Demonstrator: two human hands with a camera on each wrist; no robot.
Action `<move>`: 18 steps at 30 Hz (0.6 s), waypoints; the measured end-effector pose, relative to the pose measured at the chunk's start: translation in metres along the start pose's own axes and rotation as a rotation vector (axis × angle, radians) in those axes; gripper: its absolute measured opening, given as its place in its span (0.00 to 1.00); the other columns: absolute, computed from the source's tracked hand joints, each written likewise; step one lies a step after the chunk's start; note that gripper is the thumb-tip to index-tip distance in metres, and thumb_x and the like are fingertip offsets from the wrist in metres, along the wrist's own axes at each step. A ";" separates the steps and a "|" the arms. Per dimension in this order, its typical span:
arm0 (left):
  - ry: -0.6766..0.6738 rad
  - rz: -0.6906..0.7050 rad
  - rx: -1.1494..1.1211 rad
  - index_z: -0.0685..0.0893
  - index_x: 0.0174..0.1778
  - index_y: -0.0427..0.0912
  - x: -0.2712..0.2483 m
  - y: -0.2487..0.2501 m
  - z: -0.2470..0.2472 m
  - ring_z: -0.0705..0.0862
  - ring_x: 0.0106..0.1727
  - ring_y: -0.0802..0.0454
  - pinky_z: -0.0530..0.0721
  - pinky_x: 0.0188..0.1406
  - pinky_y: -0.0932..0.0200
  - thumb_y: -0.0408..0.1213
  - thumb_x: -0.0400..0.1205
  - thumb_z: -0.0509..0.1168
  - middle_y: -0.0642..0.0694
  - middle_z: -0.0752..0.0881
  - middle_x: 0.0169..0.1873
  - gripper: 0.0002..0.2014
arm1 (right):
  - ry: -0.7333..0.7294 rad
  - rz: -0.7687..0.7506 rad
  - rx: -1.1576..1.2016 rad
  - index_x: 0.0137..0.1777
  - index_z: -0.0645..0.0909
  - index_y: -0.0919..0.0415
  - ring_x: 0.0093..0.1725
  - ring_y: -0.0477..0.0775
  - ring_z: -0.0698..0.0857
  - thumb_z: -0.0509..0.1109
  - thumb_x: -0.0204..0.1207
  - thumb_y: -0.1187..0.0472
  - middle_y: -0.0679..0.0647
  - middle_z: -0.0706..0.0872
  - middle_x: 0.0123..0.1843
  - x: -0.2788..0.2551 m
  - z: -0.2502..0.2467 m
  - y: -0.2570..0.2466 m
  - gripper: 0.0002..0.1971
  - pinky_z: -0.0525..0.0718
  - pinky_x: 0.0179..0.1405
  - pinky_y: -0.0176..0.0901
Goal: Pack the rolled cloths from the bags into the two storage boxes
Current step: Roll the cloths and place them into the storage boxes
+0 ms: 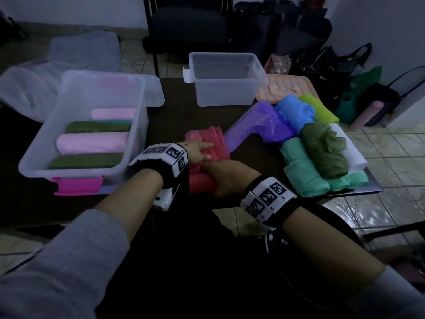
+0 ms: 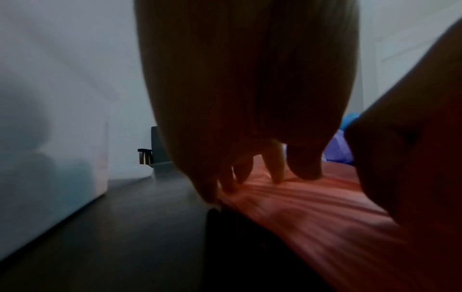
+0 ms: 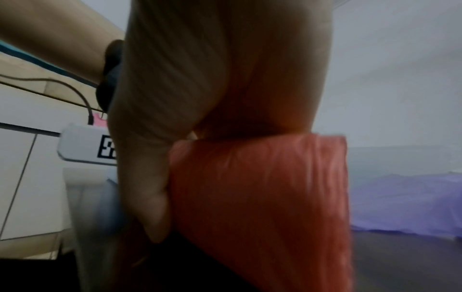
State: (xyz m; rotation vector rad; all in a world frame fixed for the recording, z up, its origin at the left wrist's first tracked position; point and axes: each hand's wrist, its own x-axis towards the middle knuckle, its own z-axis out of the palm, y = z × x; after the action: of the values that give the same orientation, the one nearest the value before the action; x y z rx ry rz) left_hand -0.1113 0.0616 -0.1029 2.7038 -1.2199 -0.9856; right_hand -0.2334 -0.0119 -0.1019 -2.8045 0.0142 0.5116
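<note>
A red bag [image 1: 213, 143] lies on the dark table [image 1: 170, 116] between the two clear boxes and the pile of bags. My left hand [image 1: 202, 150] rests on its top with fingers laid out; the fingertips [image 2: 277, 173] touch the crinkled red bag [image 2: 312, 217]. My right hand [image 1: 220, 178] grips the near end, thumb and fingers wrapped round the red bag [image 3: 262, 197]. The left storage box [image 1: 138, 125] holds pink [image 1: 92, 142] and green [image 1: 85, 161] rolled cloths. The right storage box [image 1: 230, 93] looks empty. What is inside the red bag is hidden.
Purple [image 1: 264, 125], blue [image 1: 295, 111], lime [image 1: 319, 107], olive [image 1: 326, 150], mint [image 1: 301, 171] and white [image 1: 354, 155] bags crowd the table's right end. A peach lid [image 1: 282, 86] lies behind them, a magenta lid [image 1: 78, 186] under the left box. A chair [image 1: 188, 21] stands behind the table.
</note>
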 end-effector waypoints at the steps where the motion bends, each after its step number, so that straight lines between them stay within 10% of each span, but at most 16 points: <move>1: -0.014 -0.005 0.035 0.53 0.82 0.54 0.001 -0.002 0.003 0.48 0.83 0.40 0.49 0.80 0.48 0.49 0.87 0.52 0.41 0.46 0.83 0.27 | -0.009 -0.002 0.014 0.72 0.71 0.52 0.65 0.59 0.80 0.75 0.68 0.56 0.56 0.80 0.67 0.000 0.001 0.000 0.31 0.77 0.59 0.47; 18: -0.045 0.075 0.153 0.43 0.83 0.53 -0.005 -0.014 0.009 0.37 0.82 0.39 0.45 0.81 0.43 0.52 0.86 0.50 0.36 0.36 0.81 0.32 | -0.110 -0.055 0.085 0.69 0.76 0.59 0.63 0.56 0.79 0.76 0.70 0.58 0.55 0.80 0.67 -0.001 -0.005 0.000 0.27 0.72 0.52 0.37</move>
State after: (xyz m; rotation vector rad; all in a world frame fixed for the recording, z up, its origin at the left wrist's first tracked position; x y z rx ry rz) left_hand -0.1097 0.0768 -0.1112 2.7379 -1.4502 -0.9886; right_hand -0.2328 -0.0137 -0.0970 -2.6820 -0.0629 0.6363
